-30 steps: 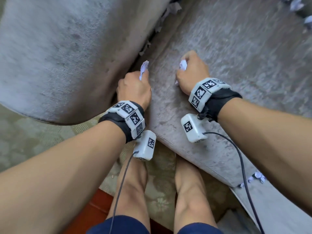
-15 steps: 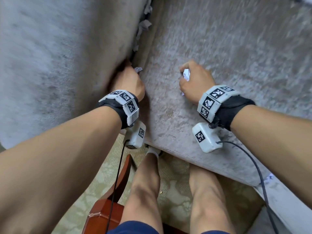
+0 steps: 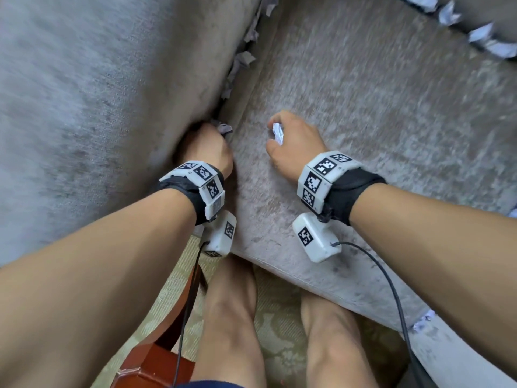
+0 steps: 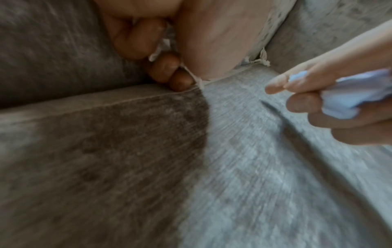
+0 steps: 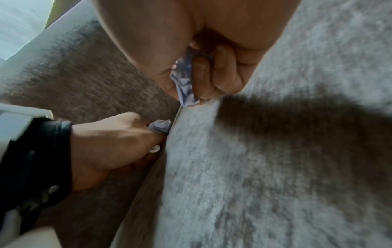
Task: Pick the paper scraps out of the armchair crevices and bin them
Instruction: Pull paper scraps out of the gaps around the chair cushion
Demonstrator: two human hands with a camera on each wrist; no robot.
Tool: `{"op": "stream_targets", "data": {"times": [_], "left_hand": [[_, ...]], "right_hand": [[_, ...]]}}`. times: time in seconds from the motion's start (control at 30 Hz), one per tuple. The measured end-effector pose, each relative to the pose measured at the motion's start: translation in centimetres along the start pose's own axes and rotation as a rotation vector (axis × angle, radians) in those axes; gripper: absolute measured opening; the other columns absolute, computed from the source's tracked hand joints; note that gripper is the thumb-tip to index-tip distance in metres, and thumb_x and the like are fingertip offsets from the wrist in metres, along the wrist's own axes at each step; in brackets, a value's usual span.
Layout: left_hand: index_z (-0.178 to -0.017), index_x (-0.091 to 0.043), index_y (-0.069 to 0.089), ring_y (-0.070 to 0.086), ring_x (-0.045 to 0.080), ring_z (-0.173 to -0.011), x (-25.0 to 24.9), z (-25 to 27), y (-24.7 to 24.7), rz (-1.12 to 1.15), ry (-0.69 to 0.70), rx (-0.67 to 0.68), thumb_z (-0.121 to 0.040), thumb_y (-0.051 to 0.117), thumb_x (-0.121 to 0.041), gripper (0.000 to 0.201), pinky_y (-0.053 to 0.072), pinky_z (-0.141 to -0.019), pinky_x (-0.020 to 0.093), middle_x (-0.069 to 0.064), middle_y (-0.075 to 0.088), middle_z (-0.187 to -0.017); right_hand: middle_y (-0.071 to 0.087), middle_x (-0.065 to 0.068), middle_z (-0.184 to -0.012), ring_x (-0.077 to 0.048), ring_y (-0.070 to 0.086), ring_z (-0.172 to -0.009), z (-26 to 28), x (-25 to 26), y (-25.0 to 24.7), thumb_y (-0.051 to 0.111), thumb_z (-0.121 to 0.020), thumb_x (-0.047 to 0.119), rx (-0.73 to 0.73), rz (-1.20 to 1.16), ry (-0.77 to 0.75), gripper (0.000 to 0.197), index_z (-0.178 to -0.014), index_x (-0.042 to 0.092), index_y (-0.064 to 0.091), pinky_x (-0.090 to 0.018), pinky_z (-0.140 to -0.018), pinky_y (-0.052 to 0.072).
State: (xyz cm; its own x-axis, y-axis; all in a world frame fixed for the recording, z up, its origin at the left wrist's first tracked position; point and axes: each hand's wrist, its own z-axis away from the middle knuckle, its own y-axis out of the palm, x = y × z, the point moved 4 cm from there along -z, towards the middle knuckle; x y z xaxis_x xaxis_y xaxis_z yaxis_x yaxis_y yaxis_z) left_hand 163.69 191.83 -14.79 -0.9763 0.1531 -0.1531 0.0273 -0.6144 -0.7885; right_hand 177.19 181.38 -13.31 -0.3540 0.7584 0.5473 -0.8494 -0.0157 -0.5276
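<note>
My left hand (image 3: 208,144) is pushed into the crevice between the grey armrest (image 3: 98,93) and the seat cushion (image 3: 363,113), its curled fingers (image 4: 163,67) holding paper scraps (image 4: 163,42). A crumpled scrap (image 3: 223,127) pokes out just above its knuckles. My right hand (image 3: 291,141) hovers low over the seat cushion, fingers curled round a white-blue paper wad (image 3: 277,132), also plain in the right wrist view as the wad (image 5: 184,83). Several more scraps (image 3: 240,63) line the left crevice farther back.
More paper scraps (image 3: 475,35) sit in the back crevice at top right, and one scrap (image 3: 422,322) at the cushion's front right corner. A red-brown wooden piece (image 3: 156,357) and my bare legs stand on the patterned carpet (image 3: 268,326) in front. No bin is in view.
My left hand, which held a scrap above the cushion, has gone down into the armrest crevice and stays there. My right hand still grips its wad and has barely shifted.
</note>
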Motion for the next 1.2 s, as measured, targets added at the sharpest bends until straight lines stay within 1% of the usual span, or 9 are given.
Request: {"op": "stream_targets", "data": {"times": [0.17, 0.4, 0.53, 0.57, 0.7, 0.8, 0.97, 1.1, 1.2], "left_hand": [[-0.12, -0.023, 0.06, 0.055, 0.023, -0.119, 0.7, -1.0, 1.2, -0.043, 0.162, 0.119, -0.087, 0.055, -0.015, 0.034, 0.039, -0.096, 0.025, 0.0, 0.059, -0.129], [-0.129, -0.012, 0.04, 0.059, 0.027, -0.095, 0.6, 0.2, 1.0, -0.059, 0.224, 0.101, -0.09, 0.053, -0.022, 0.042, 0.041, -0.073, 0.033, 0.003, 0.057, -0.114], [-0.153, -0.011, 0.006, 0.064, 0.031, -0.094, 0.7, 0.7, 0.8, -0.15, 0.246, 0.095, -0.091, 0.057, -0.022, 0.081, 0.042, -0.071, 0.034, 0.013, 0.063, -0.119], [-0.154, -0.013, 0.007, 0.065, 0.031, -0.095, 0.8, 0.4, 1.1, -0.156, 0.266, 0.096, -0.091, 0.056, -0.023, 0.08, 0.044, -0.072, 0.034, 0.013, 0.062, -0.119], [-0.139, -0.023, 0.042, 0.061, 0.028, -0.102, 0.6, -0.1, 1.4, -0.113, 0.281, 0.135, -0.094, 0.048, -0.024, 0.046, 0.045, -0.081, 0.032, 0.007, 0.056, -0.126], [-0.139, -0.016, 0.041, 0.061, 0.029, -0.099, 0.6, 0.1, 0.9, -0.121, 0.25, 0.082, -0.095, 0.047, -0.023, 0.045, 0.045, -0.075, 0.034, 0.01, 0.058, -0.124], [-0.131, -0.016, 0.046, 0.061, 0.031, -0.096, 0.4, 1.4, -0.6, 0.032, 0.259, 0.024, -0.098, 0.047, -0.019, 0.033, 0.028, -0.069, 0.026, 0.01, 0.064, -0.117], [-0.123, -0.013, 0.048, 0.062, 0.038, -0.084, 0.0, 2.4, -1.2, 0.187, 0.251, 0.029, -0.1, 0.047, -0.036, 0.032, 0.039, -0.064, 0.035, 0.017, 0.066, -0.097], [-0.121, -0.011, 0.047, 0.06, 0.036, -0.099, -0.1, 2.6, -0.9, 0.312, 0.153, 0.121, -0.099, 0.045, -0.046, 0.041, 0.035, -0.07, 0.031, 0.013, 0.064, -0.111]], "right_hand": [[0.062, -0.005, -0.113, -0.028, 0.055, -0.103, -1.2, 2.1, 1.0, 0.05, -0.09, 0.022, -0.019, 0.017, 0.025, 0.032, -0.121, 0.023, 0.051, -0.037, -0.086, 0.048], [0.063, -0.01, -0.109, -0.033, 0.056, -0.099, -3.1, 5.0, 0.8, 0.051, -0.088, 0.021, -0.068, 0.014, 0.036, 0.031, -0.119, 0.021, 0.053, -0.035, -0.08, 0.048], [0.061, -0.014, -0.107, -0.035, 0.052, -0.096, -4.5, 6.1, 0.8, 0.05, -0.086, 0.018, -0.084, 0.027, 0.033, 0.026, -0.111, 0.013, 0.051, -0.035, -0.072, 0.041], [0.06, -0.015, -0.105, -0.036, 0.051, -0.093, -4.9, 6.2, 0.7, 0.05, -0.086, 0.018, -0.092, 0.023, 0.039, 0.024, -0.109, 0.011, 0.05, -0.035, -0.071, 0.04], [0.061, -0.019, -0.11, -0.043, 0.053, -0.098, -6.0, 6.5, 0.7, 0.049, -0.085, 0.019, -0.125, 0.013, 0.053, 0.037, -0.122, 0.014, 0.05, -0.035, -0.074, 0.043], [0.063, -0.016, -0.108, -0.044, 0.053, -0.1, -6.7, 6.8, 0.8, 0.048, -0.081, 0.021, -0.134, 0.04, 0.012, 0.042, -0.123, 0.021, 0.051, -0.038, -0.079, 0.047], [0.065, -0.011, -0.107, -0.047, 0.054, -0.095, -7.4, 7.2, 0.8, 0.044, -0.076, 0.028, -0.154, 0.116, -0.051, 0.043, -0.118, 0.03, 0.051, -0.039, -0.077, 0.049], [0.065, -0.012, -0.108, -0.045, 0.056, -0.096, -8.3, 7.0, 0.7, 0.049, -0.079, 0.024, -0.13, 0.237, -0.093, 0.037, -0.116, 0.026, 0.053, -0.034, -0.068, 0.041], [0.063, -0.016, -0.111, -0.046, 0.055, -0.099, -9.1, 7.1, 0.4, 0.05, -0.084, 0.022, -0.1, 0.284, -0.097, 0.033, -0.117, 0.019, 0.053, -0.034, -0.07, 0.038]]}}
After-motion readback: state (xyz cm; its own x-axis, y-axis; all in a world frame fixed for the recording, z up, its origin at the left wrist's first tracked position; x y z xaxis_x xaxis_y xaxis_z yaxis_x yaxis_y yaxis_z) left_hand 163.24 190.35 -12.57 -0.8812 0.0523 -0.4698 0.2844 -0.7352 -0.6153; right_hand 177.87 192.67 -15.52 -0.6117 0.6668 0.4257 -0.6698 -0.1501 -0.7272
